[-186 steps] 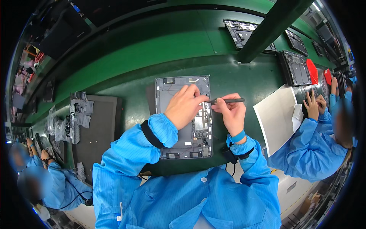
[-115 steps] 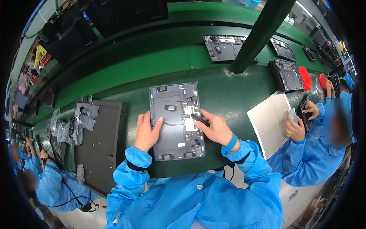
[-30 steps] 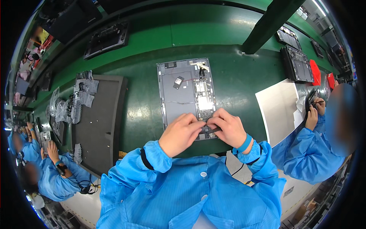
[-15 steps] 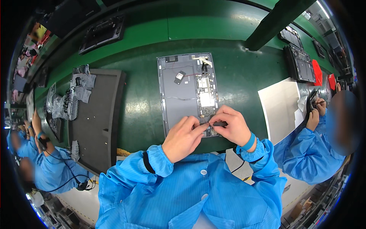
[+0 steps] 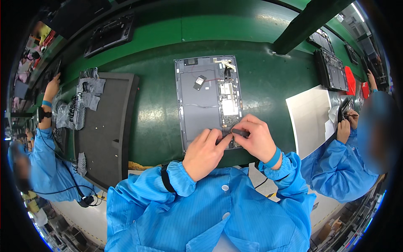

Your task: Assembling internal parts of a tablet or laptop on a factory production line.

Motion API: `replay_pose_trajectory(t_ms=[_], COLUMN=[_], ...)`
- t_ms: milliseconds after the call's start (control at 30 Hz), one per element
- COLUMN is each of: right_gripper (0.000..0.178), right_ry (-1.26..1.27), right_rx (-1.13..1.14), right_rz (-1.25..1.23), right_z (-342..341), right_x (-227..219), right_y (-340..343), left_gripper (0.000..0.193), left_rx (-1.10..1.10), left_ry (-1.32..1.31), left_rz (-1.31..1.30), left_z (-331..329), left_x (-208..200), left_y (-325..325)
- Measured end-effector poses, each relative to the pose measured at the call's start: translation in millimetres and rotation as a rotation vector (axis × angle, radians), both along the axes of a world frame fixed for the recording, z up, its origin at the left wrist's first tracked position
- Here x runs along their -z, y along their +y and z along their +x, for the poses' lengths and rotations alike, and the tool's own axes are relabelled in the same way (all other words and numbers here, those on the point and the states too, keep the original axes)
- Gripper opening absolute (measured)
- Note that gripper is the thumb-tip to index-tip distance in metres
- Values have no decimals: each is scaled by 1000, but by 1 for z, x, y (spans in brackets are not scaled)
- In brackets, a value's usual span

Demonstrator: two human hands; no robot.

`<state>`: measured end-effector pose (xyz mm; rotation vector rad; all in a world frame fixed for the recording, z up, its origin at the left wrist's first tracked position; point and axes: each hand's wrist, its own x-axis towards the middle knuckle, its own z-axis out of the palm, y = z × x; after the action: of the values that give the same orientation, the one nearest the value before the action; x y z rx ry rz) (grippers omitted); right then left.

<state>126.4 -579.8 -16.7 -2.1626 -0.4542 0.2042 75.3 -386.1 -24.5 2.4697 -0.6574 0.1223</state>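
My right hand (image 5: 257, 138) has its thumb and fingers closed in a pinch round a short dark tool (image 5: 240, 132); its tip is lost among my fingertips, so I can't make out what kind of tool it is. My left hand (image 5: 204, 154) lies just beside it, fingers bent and forefinger stretched toward the right fingertips. Something dark shows by its thumb, but I cannot tell whether I grip it or whether it is only part of what lies beneath.

Under and beyond both hands is the open grey device shell (image 5: 197, 119) on the green bench (image 5: 153, 105). My hands cover much of its near end, so whatever they touch there is hidden. A circuit board (image 5: 229, 105) runs away from my fingertips along the shell's right side, and a black module (image 5: 200, 82) sits askew well beyond my left hand, a thin wire leading from it.

Left of my left hand stands a dark tray (image 5: 107, 122), grey packets (image 5: 93, 89) at its far left corner, too jumbled to count. Right of my right hand lies a pale sheet (image 5: 308, 119); past it, a co-worker's hands (image 5: 348, 124) hold something too small to identify.
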Motion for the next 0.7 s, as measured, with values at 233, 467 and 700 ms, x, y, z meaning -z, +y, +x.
replay_pose_trajectory(t_ms=[233, 467, 700], right_gripper=[18, 22, 9], right_ry=[12, 248, 145], right_rx=[50, 246, 388], right_rz=[-6, 248, 207], right_z=[2, -12, -34], right_x=[-5, 4, 19], right_y=[4, -15, -18], left_gripper=[42, 41, 43], left_rx=[-39, -20, 27], left_ry=[-61, -36, 10], left_rz=[83, 158, 23], left_z=[-3, -2, 13], left_x=[1, -7, -15], left_y=[-6, -4, -2])
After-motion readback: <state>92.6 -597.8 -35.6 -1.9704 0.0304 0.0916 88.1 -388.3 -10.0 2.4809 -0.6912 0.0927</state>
